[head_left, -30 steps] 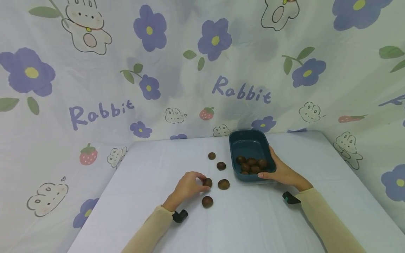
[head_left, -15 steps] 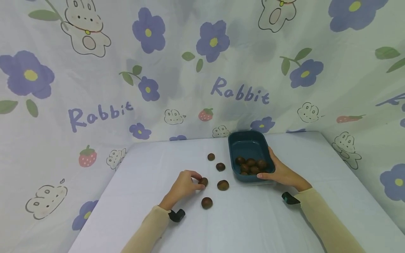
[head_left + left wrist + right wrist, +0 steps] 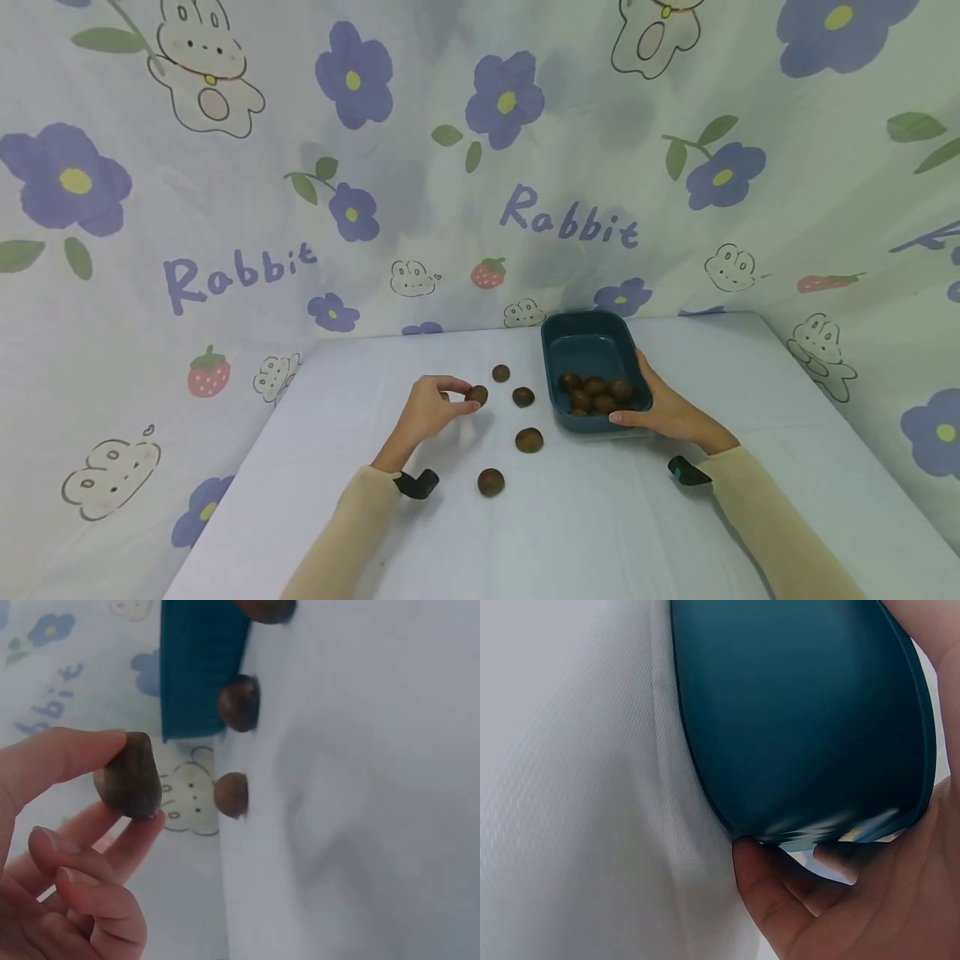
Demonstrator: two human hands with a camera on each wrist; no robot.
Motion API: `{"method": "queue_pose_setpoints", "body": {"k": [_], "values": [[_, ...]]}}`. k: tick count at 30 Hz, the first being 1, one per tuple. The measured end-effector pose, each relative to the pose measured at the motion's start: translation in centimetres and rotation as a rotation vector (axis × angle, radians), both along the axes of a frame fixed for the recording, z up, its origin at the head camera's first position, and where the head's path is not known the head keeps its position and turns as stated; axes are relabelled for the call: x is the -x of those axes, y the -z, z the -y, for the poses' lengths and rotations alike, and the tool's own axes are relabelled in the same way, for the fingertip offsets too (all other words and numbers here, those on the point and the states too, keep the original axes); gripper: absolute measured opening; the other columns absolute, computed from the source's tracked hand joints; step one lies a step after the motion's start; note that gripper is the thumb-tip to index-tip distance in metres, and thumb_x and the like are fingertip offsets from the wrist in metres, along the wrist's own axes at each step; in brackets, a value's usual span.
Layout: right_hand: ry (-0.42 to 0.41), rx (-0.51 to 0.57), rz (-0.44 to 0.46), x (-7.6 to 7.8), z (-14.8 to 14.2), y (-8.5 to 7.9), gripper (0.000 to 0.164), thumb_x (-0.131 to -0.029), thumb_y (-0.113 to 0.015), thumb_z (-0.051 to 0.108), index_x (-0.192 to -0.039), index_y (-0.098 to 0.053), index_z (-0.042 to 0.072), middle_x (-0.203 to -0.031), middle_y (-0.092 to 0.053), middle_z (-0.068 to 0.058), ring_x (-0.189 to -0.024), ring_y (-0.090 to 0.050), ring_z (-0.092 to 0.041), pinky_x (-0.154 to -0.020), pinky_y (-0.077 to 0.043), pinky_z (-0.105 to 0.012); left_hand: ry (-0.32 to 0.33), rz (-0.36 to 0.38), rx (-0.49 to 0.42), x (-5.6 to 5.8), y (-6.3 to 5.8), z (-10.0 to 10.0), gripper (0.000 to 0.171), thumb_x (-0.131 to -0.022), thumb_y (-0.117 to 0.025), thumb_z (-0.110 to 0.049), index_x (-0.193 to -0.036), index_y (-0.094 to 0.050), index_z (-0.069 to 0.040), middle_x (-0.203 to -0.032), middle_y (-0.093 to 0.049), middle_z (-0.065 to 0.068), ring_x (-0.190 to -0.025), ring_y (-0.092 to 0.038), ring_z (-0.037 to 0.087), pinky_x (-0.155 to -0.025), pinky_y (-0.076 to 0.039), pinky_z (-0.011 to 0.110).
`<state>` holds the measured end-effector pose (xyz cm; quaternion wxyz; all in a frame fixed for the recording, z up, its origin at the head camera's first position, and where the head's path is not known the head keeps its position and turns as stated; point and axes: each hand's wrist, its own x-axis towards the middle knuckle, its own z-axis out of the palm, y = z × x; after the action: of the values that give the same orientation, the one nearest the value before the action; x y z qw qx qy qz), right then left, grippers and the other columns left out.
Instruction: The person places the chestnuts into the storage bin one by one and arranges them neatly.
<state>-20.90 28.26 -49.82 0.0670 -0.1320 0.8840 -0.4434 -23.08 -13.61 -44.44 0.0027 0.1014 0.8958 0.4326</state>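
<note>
My left hand pinches a brown chestnut between thumb and fingertips, raised over the white table. In the left wrist view this chestnut shows dull brown sides, with the other fingers curled below it. At the box's near right corner, my right hand grips the dark teal box, thumb along the front wall. The right wrist view has the box's smooth side within that hand's grasp. Several chestnuts lie heaped in the near half of the box.
Loose chestnuts lie left of the box: a small one at the back, one by the box, a lighter one and one nearest me. A patterned cloth hangs behind the table.
My left hand, pinching the chestnut, has drawn it slightly left, then lifted it up and away from me. The right hand and the box have stayed in place.
</note>
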Motion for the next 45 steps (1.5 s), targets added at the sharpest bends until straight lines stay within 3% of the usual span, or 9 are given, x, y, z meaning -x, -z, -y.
{"method": "queue_pose_setpoints", "body": {"k": [3, 5, 7, 10, 19, 30, 45], "values": [[-0.003, -0.003, 0.001, -0.1, 0.0, 0.0, 0.131, -0.086, -0.081, 0.046, -0.163, 0.022, 0.023, -0.174, 0.015, -0.015, -0.159, 0.002, -0.053, -0.116, -0.013, -0.081, 0.003, 0.001, -0.061, 0.8, -0.2, 0.0, 0.029, -0.078, -0.090, -0.023, -0.104, -0.082, -0.013, -0.109, -0.079, 0.005, -0.076, -0.059, 0.018, -0.065, -0.045, 0.025], [-0.013, 0.009, -0.015, 0.0, 0.1, 0.0, 0.131, -0.086, -0.082, 0.044, -0.164, 0.021, 0.023, -0.175, 0.013, -0.015, -0.159, -0.001, -0.053, -0.116, -0.014, -0.081, 0.001, 0.004, -0.088, 1.3, -0.3, -0.2, 0.029, -0.079, -0.089, -0.024, -0.105, -0.082, -0.014, -0.113, -0.079, 0.004, -0.096, -0.066, 0.022, -0.082, -0.052, 0.031], [-0.011, 0.005, -0.012, 0.0, 0.1, -0.1, 0.131, -0.086, -0.082, 0.044, -0.163, 0.022, 0.025, -0.175, 0.014, -0.015, -0.159, -0.001, -0.053, -0.116, -0.014, -0.081, 0.002, 0.004, -0.104, 1.8, -0.6, -0.5, 0.030, -0.080, -0.089, -0.025, -0.106, -0.081, -0.014, -0.116, -0.079, 0.003, -0.120, -0.064, 0.025, -0.101, -0.052, 0.040], [-0.021, 0.020, -0.022, 0.0, 0.1, -0.1, 0.130, -0.086, -0.082, 0.042, -0.164, 0.021, 0.024, -0.175, 0.012, -0.016, -0.158, -0.002, -0.054, -0.115, -0.015, -0.081, 0.013, -0.001, -0.132, 2.3, -1.2, -1.1, 0.031, -0.081, -0.088, -0.026, -0.108, -0.081, -0.014, -0.115, -0.079, 0.003, -0.125, -0.064, 0.023, -0.111, -0.050, 0.047], [0.002, -0.006, 0.009, -0.3, 0.1, -0.3, 0.130, -0.087, -0.081, 0.047, -0.163, 0.022, 0.024, -0.174, 0.016, -0.013, -0.158, 0.002, -0.053, -0.116, -0.013, -0.081, 0.065, -0.027, -0.217, 3.7, -2.1, -3.0, 0.033, -0.082, -0.087, -0.023, -0.112, -0.079, -0.009, -0.115, -0.079, 0.007, -0.125, -0.065, 0.024, -0.113, -0.048, 0.047], [-0.010, -0.011, -0.001, -0.4, 0.1, -0.4, 0.130, -0.087, -0.081, 0.045, -0.163, 0.022, 0.022, -0.174, 0.015, -0.016, -0.158, 0.000, -0.055, -0.115, -0.015, -0.081, 0.090, -0.028, -0.236, 5.4, -2.4, -5.5, 0.033, -0.086, -0.085, -0.023, -0.115, -0.078, -0.009, -0.120, -0.077, 0.008, -0.129, -0.063, 0.025, -0.116, -0.047, 0.044], [-0.007, -0.005, -0.020, -0.1, 0.0, 0.1, 0.131, -0.085, -0.082, 0.043, -0.164, 0.021, 0.023, -0.175, 0.012, -0.017, -0.158, -0.001, -0.053, -0.116, -0.016, -0.080, 0.136, -0.050, -0.145, 6.9, -1.8, -9.5, 0.034, -0.085, -0.086, -0.021, -0.115, -0.079, -0.007, -0.121, -0.077, 0.008, -0.127, -0.065, 0.026, -0.112, -0.050, 0.045]]}}
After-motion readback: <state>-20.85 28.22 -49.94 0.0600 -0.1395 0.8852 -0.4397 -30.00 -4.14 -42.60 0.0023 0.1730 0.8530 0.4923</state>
